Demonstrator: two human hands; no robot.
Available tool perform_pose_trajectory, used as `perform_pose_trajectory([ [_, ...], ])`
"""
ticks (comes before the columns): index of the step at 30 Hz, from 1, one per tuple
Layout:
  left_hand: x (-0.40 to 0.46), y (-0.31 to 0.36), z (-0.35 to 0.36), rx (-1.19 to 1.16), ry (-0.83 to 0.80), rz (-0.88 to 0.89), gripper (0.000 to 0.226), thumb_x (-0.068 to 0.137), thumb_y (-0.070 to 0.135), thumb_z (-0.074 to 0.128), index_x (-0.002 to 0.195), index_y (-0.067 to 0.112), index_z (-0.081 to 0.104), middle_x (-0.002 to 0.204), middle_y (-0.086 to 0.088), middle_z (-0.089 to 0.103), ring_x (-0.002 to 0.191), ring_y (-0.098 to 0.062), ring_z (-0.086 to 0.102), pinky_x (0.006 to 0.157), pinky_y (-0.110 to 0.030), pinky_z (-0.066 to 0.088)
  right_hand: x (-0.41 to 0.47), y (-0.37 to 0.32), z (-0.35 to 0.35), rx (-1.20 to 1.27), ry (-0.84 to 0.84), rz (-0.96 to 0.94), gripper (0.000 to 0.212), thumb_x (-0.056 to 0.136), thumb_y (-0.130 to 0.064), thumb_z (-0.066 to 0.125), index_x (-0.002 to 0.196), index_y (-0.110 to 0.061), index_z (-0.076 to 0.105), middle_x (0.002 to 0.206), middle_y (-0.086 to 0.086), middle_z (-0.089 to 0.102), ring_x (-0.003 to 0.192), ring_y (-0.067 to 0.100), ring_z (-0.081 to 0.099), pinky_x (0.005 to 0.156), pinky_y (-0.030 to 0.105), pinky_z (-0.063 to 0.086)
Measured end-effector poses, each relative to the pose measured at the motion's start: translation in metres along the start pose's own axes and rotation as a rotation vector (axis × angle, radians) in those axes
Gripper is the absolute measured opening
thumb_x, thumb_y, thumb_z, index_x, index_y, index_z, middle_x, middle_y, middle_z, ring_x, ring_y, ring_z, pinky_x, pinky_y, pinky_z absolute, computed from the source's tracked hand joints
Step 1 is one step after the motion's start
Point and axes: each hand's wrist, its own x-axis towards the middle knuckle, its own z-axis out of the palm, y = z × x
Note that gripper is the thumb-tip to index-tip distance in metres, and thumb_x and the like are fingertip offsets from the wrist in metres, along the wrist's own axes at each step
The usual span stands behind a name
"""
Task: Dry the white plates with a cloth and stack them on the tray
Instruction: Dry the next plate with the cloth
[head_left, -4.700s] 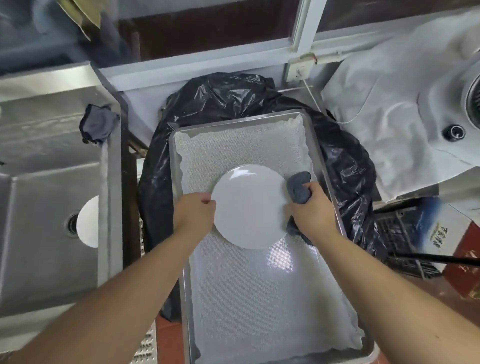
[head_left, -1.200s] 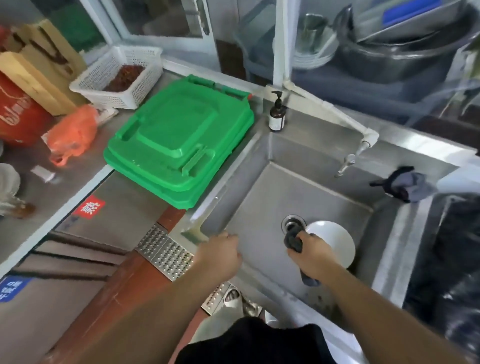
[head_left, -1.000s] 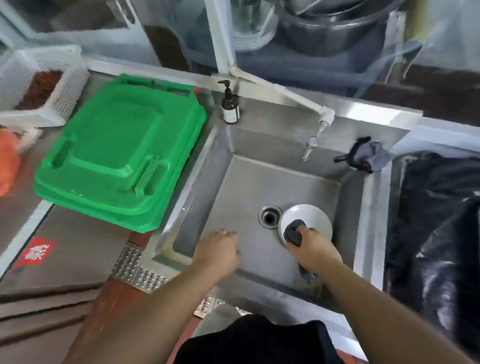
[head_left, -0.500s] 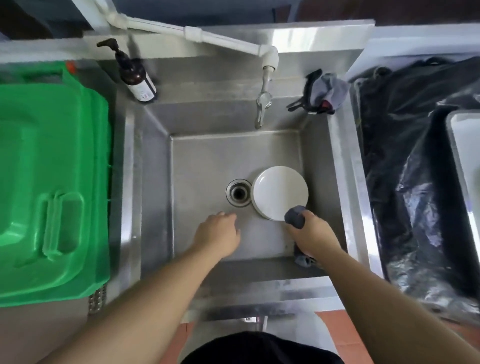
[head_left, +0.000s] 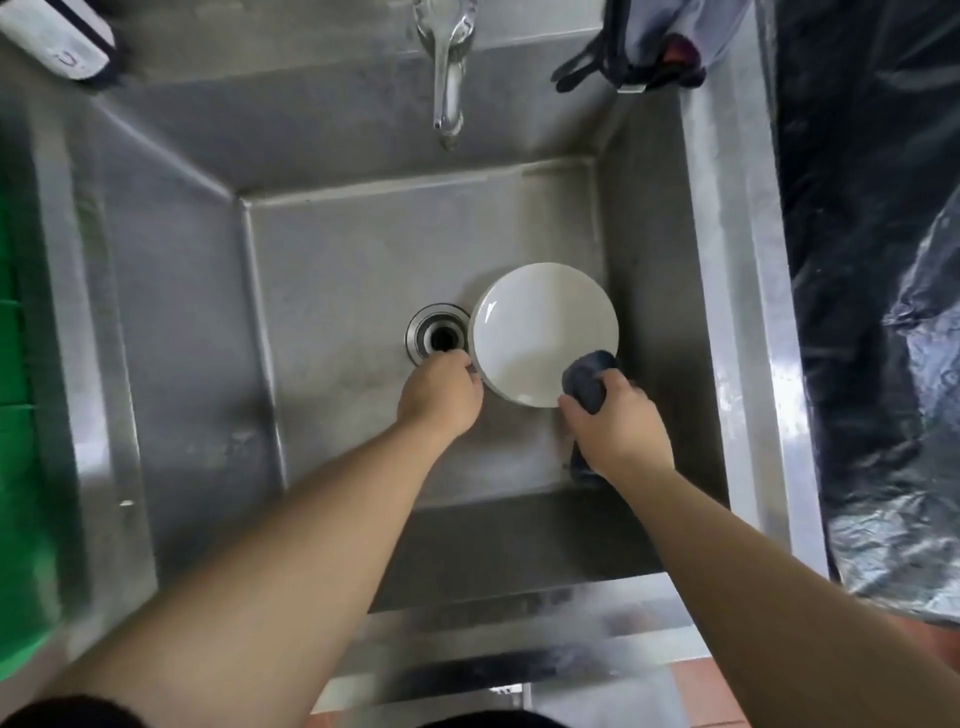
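**A:** What is lying in the steel sink (head_left: 171, 322)?

**B:** A white plate (head_left: 543, 332) is sitting on the basin floor, just right of the round drain (head_left: 440, 338) and close to the right wall. The tap (head_left: 448, 62) is hanging over the far wall of the basin.

**A:** How are the hands standing?

**B:** The left hand (head_left: 441, 397) is reaching to the plate's left edge, fingers curled at the rim; whether they are actually gripping it cannot be told. The right hand (head_left: 615, 423) is clutching a dark blue cloth (head_left: 587, 382), and the cloth is touching the plate's near right edge.

**A:** Is any writing showing?

**B:** A bottle (head_left: 57, 39) with a white label is lying at the top left corner; its marks are blurring past reading.

**A:** And around the sink?

**B:** A dark rag (head_left: 644, 47) is draping over the far right corner. Black plastic sheeting (head_left: 872, 260) is lying to the right, and a green plastic item (head_left: 21, 467) is showing at the left edge.
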Motion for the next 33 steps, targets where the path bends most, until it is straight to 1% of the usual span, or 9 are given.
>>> perform_pose_trajectory([
  [3,0.019,0.005,0.014,-0.093,0.013,-0.081,0.031,0.095,0.016,0.051,0.065,0.018,0.042,0.071,-0.003,0.053,0.069,-0.03,0.049,0.05,-0.032,0.026,0.01,0.005,0.004,0.016,0.019,0.003,0.053,0.099,-0.052,0.063,0.141,-0.022,0.052,0.124,0.009,0.062,0.089,0.022,0.056,0.078,0.033,0.046],
  [8,0.038,0.015,0.027,-0.301,0.013,-0.225,0.021,0.092,0.011,0.054,0.074,0.012,0.064,0.067,-0.006,0.057,0.068,-0.034,0.049,0.055,-0.032,0.038,0.019,0.008,0.009,0.07,0.051,-0.005,0.052,0.098,-0.054,0.063,0.139,-0.024,0.052,0.111,-0.002,0.053,0.086,0.017,0.052,0.076,0.031,0.043],
  [11,0.047,0.015,0.033,-0.428,0.019,-0.331,0.024,0.088,0.011,0.057,0.064,0.012,0.061,0.059,-0.01,0.052,0.064,-0.038,0.043,0.053,-0.029,0.031,0.022,0.008,0.012,0.099,0.06,-0.013,0.052,0.097,-0.055,0.064,0.139,-0.025,0.053,0.112,-0.005,0.052,0.088,0.015,0.052,0.077,0.03,0.044],
  [14,0.058,0.018,0.037,-0.562,0.032,-0.436,0.019,0.089,0.019,0.066,0.083,0.002,0.071,0.082,-0.023,0.067,0.067,-0.041,0.057,0.055,-0.028,0.035,0.024,0.008,0.014,0.118,0.073,-0.006,0.051,0.097,-0.056,0.064,0.138,-0.027,0.053,0.112,-0.006,0.052,0.088,0.013,0.052,0.076,0.029,0.043],
  [17,0.067,0.02,0.043,-0.673,0.081,-0.525,0.026,0.088,0.025,0.075,0.1,0.003,0.074,0.088,-0.01,0.071,0.077,-0.031,0.067,0.065,-0.03,0.047,0.025,0.009,0.016,0.135,0.088,0.003,0.05,0.096,-0.056,0.064,0.137,-0.028,0.054,0.113,-0.005,0.055,0.088,0.013,0.053,0.075,0.028,0.043],
  [23,0.072,0.017,0.056,-0.727,0.15,-0.543,0.016,0.09,0.028,0.077,0.084,0.016,0.069,0.08,-0.001,0.066,0.078,-0.029,0.064,0.07,-0.03,0.049,0.026,0.013,0.018,0.183,0.1,0.013,0.049,0.097,-0.053,0.065,0.137,-0.027,0.054,0.121,-0.001,0.064,0.093,0.013,0.059,0.078,0.028,0.047],
  [29,0.069,0.01,0.059,-0.83,0.111,-0.56,0.029,0.094,0.029,0.075,0.07,0.024,0.06,0.074,0.01,0.06,0.067,-0.01,0.055,0.068,-0.024,0.042,0.02,0.016,0.017,0.181,0.102,0.025,0.048,0.097,-0.052,0.065,0.136,-0.027,0.056,0.12,0.0,0.065,0.094,0.014,0.061,0.077,0.027,0.046],
  [31,0.064,0.008,0.057,-0.829,0.108,-0.557,0.026,0.094,0.031,0.074,0.071,0.024,0.061,0.076,0.008,0.062,0.069,-0.013,0.059,0.061,-0.023,0.041,0.017,0.017,0.015,0.183,0.1,0.033,0.047,0.096,-0.053,0.065,0.135,-0.027,0.056,0.119,0.001,0.065,0.097,0.017,0.063,0.079,0.03,0.048],
  [33,0.058,0.006,0.055,-0.85,0.101,-0.556,0.022,0.093,0.029,0.073,0.075,0.023,0.062,0.081,0.003,0.066,0.081,-0.024,0.069,0.069,-0.028,0.053,0.014,0.018,0.012,0.181,0.094,0.042,0.047,0.096,-0.053,0.065,0.134,-0.027,0.056,0.12,0.001,0.066,0.099,0.019,0.065,0.082,0.032,0.052],
])
